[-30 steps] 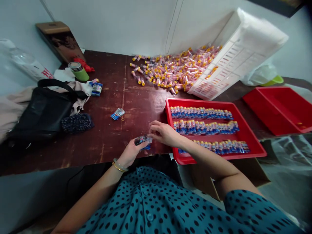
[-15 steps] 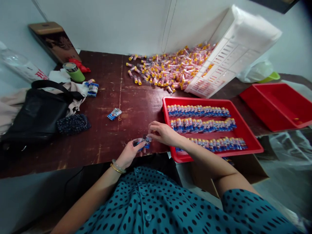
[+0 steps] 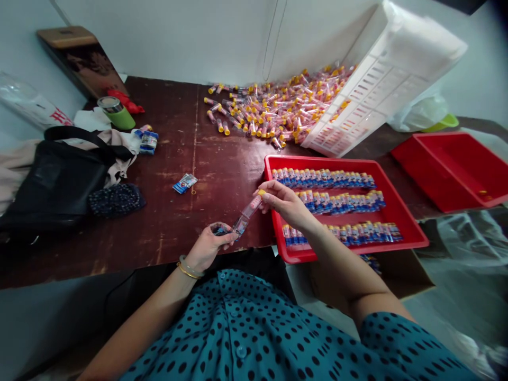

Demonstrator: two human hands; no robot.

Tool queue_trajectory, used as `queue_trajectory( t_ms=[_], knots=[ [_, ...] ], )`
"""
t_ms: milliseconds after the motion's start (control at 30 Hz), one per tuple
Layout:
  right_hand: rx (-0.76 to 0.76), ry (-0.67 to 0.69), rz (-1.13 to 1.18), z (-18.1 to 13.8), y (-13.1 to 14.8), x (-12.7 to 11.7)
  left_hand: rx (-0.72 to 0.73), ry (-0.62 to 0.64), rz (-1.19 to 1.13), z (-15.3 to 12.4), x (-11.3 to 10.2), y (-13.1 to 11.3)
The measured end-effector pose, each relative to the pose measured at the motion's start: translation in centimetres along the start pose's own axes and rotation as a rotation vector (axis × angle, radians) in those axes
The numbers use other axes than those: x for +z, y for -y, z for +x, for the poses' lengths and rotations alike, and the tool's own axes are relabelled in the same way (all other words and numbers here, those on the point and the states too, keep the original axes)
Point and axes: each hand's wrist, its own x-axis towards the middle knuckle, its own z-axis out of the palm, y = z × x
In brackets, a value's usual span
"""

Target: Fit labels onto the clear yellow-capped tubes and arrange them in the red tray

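A clear tube (image 3: 246, 213) with pink contents and a yellow cap slants between my two hands, above the front edge of the brown table. My right hand (image 3: 283, 203) pinches it by the capped upper end. Closed around the lower end and some blue printed plastic pieces, my left hand (image 3: 210, 243) partly hides them; how many pieces it holds I cannot tell. Right beside my right forearm lies a red tray (image 3: 337, 259) with three rows of yellow-topped, blue-labelled tubes (image 3: 333, 203). A few blue printed pieces (image 3: 184, 183) lie on the table to the left.
Many yellow-capped tubes (image 3: 273, 114) are heaped against the wall. A white basket (image 3: 357, 111) leans over the heap. A red bin (image 3: 448, 169) stands at right. At left are a black bag (image 3: 67, 185), a green flask (image 3: 121, 116) and a plastic bottle (image 3: 32, 103).
My right hand has moved up and right and now grips a capped tube, which stretches out from my left hand. The view has shifted slightly.
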Motion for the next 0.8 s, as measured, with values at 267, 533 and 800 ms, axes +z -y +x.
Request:
queue_trajectory(
  t_ms=[267,533,800],
  knots=[
    [-0.061,0.020,-0.184,-1.0,-1.2,0.8,0.029,0.085,0.074,-0.3,1.2,-0.2],
    [-0.039,-0.094,-0.254,-4.3,-4.2,2.8,0.010,0.126,0.111,-0.8,2.7,0.3],
    [-0.061,-0.199,-0.145,-5.8,-5.3,3.7,0.094,0.140,0.170,-1.2,3.9,0.3]
  ],
)
